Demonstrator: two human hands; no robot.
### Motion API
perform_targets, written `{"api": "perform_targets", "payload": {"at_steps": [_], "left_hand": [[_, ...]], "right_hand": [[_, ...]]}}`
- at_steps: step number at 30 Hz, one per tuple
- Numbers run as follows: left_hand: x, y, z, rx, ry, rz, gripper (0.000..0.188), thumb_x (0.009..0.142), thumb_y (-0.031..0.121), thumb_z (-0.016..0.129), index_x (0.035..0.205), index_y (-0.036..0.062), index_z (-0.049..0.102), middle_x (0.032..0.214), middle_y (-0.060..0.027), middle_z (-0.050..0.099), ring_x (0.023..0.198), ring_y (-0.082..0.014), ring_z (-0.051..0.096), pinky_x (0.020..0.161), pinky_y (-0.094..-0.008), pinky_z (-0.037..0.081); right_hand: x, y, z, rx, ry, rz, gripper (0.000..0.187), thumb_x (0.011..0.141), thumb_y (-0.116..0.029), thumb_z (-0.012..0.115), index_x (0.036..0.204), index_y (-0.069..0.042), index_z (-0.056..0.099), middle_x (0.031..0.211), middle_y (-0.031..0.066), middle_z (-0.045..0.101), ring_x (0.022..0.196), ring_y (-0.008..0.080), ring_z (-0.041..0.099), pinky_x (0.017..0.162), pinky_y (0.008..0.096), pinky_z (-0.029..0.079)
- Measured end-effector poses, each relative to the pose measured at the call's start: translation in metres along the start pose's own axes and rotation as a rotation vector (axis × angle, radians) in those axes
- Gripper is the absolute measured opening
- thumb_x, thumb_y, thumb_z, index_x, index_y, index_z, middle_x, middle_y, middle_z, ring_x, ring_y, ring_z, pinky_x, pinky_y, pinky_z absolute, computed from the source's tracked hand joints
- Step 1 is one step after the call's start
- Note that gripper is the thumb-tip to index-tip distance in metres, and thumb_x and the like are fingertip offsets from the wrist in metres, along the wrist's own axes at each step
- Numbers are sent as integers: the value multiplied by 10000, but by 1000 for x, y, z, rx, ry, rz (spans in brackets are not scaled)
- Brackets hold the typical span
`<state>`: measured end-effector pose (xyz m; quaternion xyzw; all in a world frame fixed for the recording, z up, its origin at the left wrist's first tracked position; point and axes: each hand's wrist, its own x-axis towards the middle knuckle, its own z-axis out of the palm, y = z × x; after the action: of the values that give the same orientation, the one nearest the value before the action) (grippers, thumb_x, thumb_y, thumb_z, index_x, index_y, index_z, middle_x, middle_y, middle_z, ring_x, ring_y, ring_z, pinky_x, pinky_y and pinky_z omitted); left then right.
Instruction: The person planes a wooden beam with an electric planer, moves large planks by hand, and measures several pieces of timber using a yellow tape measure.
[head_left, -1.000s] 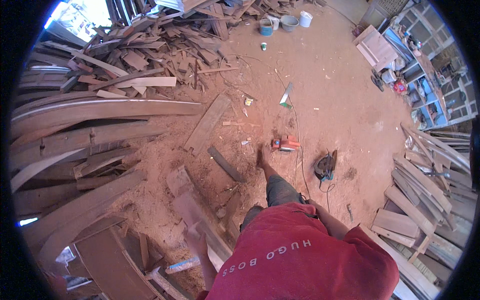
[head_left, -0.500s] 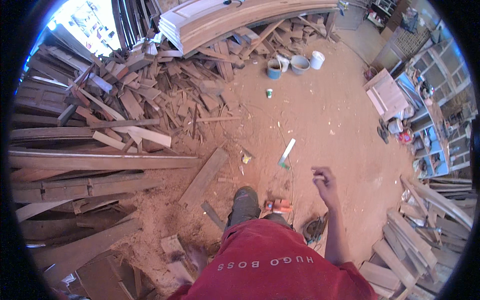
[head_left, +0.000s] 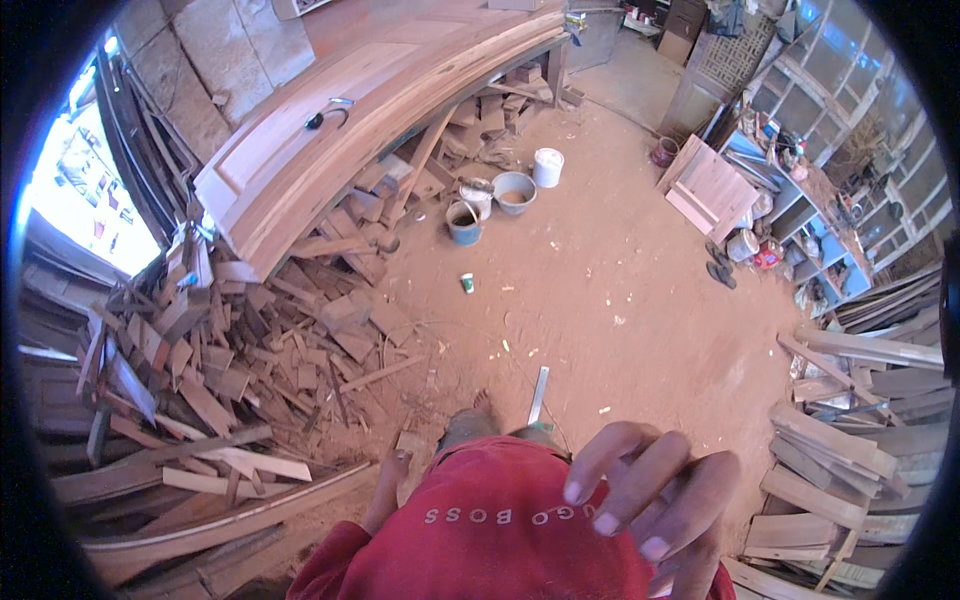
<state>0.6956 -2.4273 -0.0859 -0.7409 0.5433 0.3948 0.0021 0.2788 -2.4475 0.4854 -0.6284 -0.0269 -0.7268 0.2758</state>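
My right hand is raised large in front of my red shirt, its fingers bent and spread apart. No object shows between them; the thumb side is partly cut off by the lower edge. My left hand hangs low beside my body at the left, small in view, and its fingers are too unclear to read. Ahead of my feet a white and green strip-like tool lies on the dusty floor, touched by neither hand.
Scrap wood is heaped on the left. Stacked door panels stand far left, with a clamp-like tool on top. Buckets and a paper cup are on the floor ahead. Planks and a blue shelf line the right.
My right hand has come up and closer. My body has moved forward, and the view has tilted up, so the red tool and the board by my feet have left sight.
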Motion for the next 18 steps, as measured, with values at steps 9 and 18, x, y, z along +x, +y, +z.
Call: {"api": "perform_targets", "payload": {"at_steps": [9, 18], "left_hand": [[120, 195, -153, -372, 260, 190, 420, 991, 283, 623, 1313, 18, 571, 1187, -272, 670, 1118, -352, 668, 937, -409, 522], [90, 86, -20, -720, 668, -518, 378, 979, 309, 562, 1015, -45, 691, 853, -183, 709, 878, -307, 699, 761, -403, 527]], "right_hand": [[67, 197, -72, 9, -36, 76, 115, 922, -285, 682, 948, -173, 687, 1021, 41, 480, 936, 268, 557, 717, 415, 499], [152, 674, -152, -286, -252, 616, 305, 902, -99, 604, 1190, -12, 656, 1086, 112, 655, 1007, 203, 634, 877, 340, 512]]}}
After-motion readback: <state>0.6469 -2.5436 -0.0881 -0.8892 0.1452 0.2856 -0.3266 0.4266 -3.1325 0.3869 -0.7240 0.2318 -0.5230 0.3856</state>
